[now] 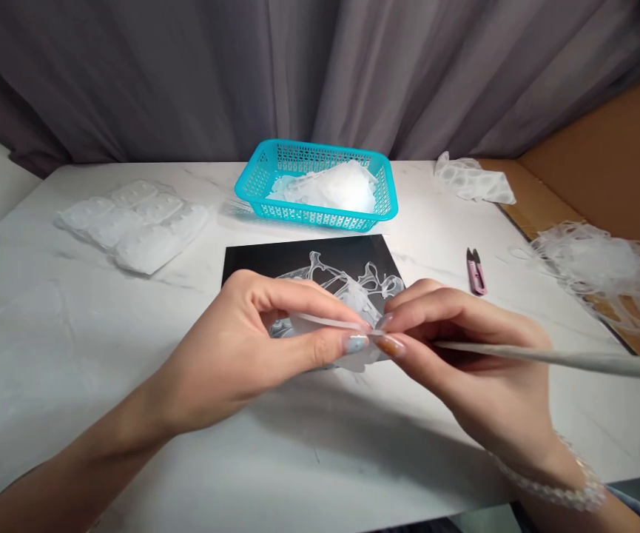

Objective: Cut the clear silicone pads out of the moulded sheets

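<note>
My left hand (pixel 242 348) pinches a thin translucent white strip (pixel 334 323) between thumb and fingertips. My right hand (pixel 464 355) grips the strip's other end with its fingertips, and a long pale grey tapered rod (pixel 564 358) runs from that hand out past the right side of the view. Both hands sit just over a black card (pixel 247 260), whose lower part they hide. Lying on the card is a lacy, translucent white piece (pixel 325 272).
A turquoise plastic basket (pixel 258 178) holds white translucent material at the back. White moulded sheets (pixel 131 222) lie to the left, more white pieces (pixel 472 180) (pixel 602 266) to the right, and pink thread snips (pixel 476 272) beside the card on the white marble-patterned table (pixel 64 348).
</note>
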A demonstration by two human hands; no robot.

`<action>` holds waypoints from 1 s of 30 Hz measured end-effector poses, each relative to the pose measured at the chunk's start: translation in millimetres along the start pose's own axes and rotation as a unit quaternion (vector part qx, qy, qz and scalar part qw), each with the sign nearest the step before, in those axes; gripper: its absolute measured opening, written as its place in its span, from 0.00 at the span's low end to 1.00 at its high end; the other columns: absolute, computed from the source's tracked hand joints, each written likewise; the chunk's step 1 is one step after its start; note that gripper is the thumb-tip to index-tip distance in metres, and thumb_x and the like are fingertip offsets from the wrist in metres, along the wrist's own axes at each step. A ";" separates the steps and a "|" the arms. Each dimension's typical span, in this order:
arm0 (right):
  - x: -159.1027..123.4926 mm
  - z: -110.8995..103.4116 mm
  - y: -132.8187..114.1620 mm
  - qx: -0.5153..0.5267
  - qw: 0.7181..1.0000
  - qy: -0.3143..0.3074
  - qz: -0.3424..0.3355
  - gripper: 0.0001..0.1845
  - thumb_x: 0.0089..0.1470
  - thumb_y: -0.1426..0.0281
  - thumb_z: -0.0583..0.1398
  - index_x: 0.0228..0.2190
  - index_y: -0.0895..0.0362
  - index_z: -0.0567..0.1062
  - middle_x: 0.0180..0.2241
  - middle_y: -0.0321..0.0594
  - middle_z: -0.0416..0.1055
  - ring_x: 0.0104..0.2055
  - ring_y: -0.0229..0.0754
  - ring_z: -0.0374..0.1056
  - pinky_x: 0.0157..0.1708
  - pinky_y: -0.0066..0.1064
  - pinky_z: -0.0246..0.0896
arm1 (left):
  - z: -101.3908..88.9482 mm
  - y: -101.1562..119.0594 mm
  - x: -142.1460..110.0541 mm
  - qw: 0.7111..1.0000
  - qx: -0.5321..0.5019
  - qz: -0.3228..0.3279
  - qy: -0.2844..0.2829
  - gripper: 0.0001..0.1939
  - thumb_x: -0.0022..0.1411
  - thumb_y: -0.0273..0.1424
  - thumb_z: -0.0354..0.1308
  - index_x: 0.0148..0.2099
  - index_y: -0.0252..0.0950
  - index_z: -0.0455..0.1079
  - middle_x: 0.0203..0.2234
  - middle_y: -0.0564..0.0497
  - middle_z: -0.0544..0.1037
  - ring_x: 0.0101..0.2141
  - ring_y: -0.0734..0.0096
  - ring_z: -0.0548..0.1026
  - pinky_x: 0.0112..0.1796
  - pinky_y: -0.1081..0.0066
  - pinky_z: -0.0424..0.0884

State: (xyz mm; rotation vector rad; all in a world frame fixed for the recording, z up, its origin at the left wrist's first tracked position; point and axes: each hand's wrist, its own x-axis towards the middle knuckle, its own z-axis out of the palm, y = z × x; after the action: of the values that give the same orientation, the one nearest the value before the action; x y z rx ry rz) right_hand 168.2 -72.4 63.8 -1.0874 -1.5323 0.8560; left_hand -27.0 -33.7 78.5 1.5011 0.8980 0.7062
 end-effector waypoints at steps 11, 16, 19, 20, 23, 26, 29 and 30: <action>-2.9 -2.6 10.0 0.149 0.983 -0.011 0.111 0.07 0.50 0.66 0.69 0.27 0.53 0.76 0.25 0.36 0.71 0.24 0.35 0.64 0.16 0.25 0.53 | 5.7 1.2 -0.1 0.990 -0.136 -0.019 -0.035 0.09 0.61 0.29 0.63 0.41 0.47 0.81 0.32 0.55 0.83 0.35 0.72 0.79 0.36 0.77 0.73; -1.9 -3.4 9.9 0.182 0.974 -0.022 0.132 0.05 0.52 0.67 0.68 0.29 0.53 0.77 0.25 0.35 0.70 0.22 0.32 0.60 0.16 0.25 0.51 | 8.9 -1.5 0.5 0.972 -0.222 -0.066 -0.048 0.06 0.60 0.28 0.64 0.38 0.43 0.82 0.29 0.54 0.82 0.34 0.74 0.78 0.37 0.78 0.73; 1.3 -4.0 11.3 0.201 0.967 -0.046 0.147 0.06 0.55 0.63 0.65 0.32 0.52 0.78 0.26 0.34 0.70 0.19 0.29 0.54 0.17 0.25 0.49 | 7.8 -3.2 2.6 0.958 -0.267 -0.101 -0.014 0.05 0.60 0.30 0.64 0.38 0.39 0.81 0.29 0.52 0.81 0.32 0.74 0.76 0.35 0.79 0.73; 2.3 -3.9 12.0 0.203 0.966 -0.057 0.151 0.08 0.57 0.61 0.64 0.34 0.52 0.79 0.26 0.34 0.70 0.19 0.29 0.52 0.17 0.25 0.49 | 7.0 -3.7 3.7 0.952 -0.284 -0.114 0.003 0.06 0.61 0.31 0.63 0.38 0.38 0.81 0.28 0.51 0.80 0.32 0.74 0.76 0.33 0.78 0.73; 3.5 -2.0 12.9 0.160 0.974 -0.071 0.144 0.12 0.58 0.57 0.62 0.35 0.52 0.79 0.25 0.35 0.69 0.18 0.29 0.51 0.17 0.26 0.47 | 4.6 -5.4 7.2 0.934 -0.334 -0.123 0.033 0.07 0.63 0.31 0.60 0.40 0.36 0.79 0.29 0.51 0.78 0.31 0.74 0.75 0.32 0.77 0.74; 2.3 2.6 10.7 0.053 0.993 -0.053 0.096 0.08 0.53 0.62 0.66 0.33 0.53 0.80 0.25 0.34 0.70 0.19 0.30 0.55 0.16 0.26 0.47 | 3.7 -6.8 9.1 0.922 -0.372 -0.104 0.026 0.05 0.64 0.29 0.59 0.38 0.36 0.77 0.30 0.52 0.77 0.31 0.76 0.75 0.34 0.78 0.74; 0.8 6.5 8.6 -0.020 0.999 -0.012 0.035 0.01 0.52 0.70 0.67 0.29 0.53 0.79 0.26 0.34 0.71 0.22 0.33 0.61 0.16 0.26 0.51 | 4.5 -8.0 9.8 0.914 -0.395 -0.095 0.014 0.04 0.64 0.28 0.59 0.37 0.37 0.75 0.32 0.53 0.76 0.34 0.76 0.74 0.37 0.78 0.73; 0.5 7.1 8.5 -0.032 0.999 0.003 0.018 0.02 0.52 0.72 0.66 0.28 0.53 0.79 0.26 0.35 0.72 0.23 0.33 0.62 0.17 0.26 0.52 | 4.8 -8.5 10.0 0.912 -0.400 -0.095 0.011 0.04 0.64 0.28 0.59 0.37 0.37 0.74 0.32 0.53 0.76 0.35 0.76 0.74 0.38 0.77 0.73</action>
State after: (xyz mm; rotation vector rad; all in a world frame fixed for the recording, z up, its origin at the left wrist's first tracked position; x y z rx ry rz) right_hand 163.1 -69.0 54.5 -1.1668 -1.5481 0.8313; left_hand -18.9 -27.6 68.9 0.6662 0.6340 0.8137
